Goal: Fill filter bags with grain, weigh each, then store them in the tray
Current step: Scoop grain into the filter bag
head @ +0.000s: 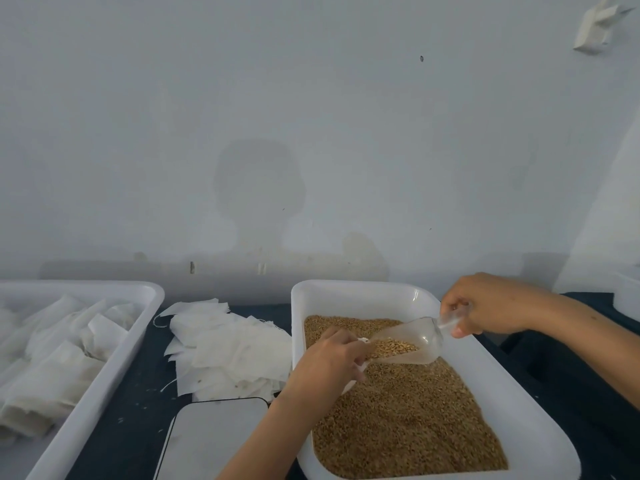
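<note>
My right hand grips the handle of a clear plastic scoop tilted down to the left, with grain in its mouth. My left hand holds a white filter bag at the scoop's mouth; the bag is mostly hidden under my fingers. Both hands hover over a white tub filled with brown grain. A pile of empty filter bags lies on the dark table left of the tub. The white tray at the far left holds several filled bags.
A scale with a grey platform sits at the front between tray and tub. A grey wall rises right behind the table. Another white container shows at the right edge.
</note>
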A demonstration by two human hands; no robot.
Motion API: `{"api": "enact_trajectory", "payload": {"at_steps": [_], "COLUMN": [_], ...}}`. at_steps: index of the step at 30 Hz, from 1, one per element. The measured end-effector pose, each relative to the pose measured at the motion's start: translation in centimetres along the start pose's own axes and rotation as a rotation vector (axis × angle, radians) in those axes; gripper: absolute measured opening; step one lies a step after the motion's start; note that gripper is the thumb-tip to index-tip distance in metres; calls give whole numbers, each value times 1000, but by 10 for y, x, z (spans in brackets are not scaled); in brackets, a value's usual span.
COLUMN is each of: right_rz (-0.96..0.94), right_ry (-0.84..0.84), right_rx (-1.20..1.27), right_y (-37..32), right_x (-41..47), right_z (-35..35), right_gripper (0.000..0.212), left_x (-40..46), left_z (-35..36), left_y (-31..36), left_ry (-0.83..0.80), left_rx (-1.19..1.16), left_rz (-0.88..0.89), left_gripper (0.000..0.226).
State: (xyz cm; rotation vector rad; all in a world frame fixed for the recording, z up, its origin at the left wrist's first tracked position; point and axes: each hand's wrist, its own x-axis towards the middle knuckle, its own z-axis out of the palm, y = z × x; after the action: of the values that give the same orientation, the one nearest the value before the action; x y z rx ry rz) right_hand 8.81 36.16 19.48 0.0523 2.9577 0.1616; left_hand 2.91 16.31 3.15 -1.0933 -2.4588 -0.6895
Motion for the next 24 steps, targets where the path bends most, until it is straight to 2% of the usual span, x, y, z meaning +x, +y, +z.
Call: {"api": "enact_trajectory", "payload": {"at_steps": [7, 14, 17, 21, 24], "right_rz": [11, -23, -40, 31, 74], "right_ry": [6, 7, -66, -142, -193], "right_rx": [-27, 44, 155, 388, 342], "right_y": [-2, 6, 13, 17, 9], "right_x": [4, 7, 3, 0, 9], "right_z": [-1, 7, 17, 50, 83], "right_gripper": [25, 8, 6, 7, 5], "left_x": [-1, -2, -1, -1, 0], "left_z": [0, 1, 2, 5, 7], "left_y": [-1, -2, -3, -4, -6], "left_ry": [-8, -4, -6, 15, 26], "left_rx": [-55, -79, -79, -81, -77], "left_rz": [-54, -84, -123, -214, -248], "left_gripper": [14, 13, 10, 6, 12]}}
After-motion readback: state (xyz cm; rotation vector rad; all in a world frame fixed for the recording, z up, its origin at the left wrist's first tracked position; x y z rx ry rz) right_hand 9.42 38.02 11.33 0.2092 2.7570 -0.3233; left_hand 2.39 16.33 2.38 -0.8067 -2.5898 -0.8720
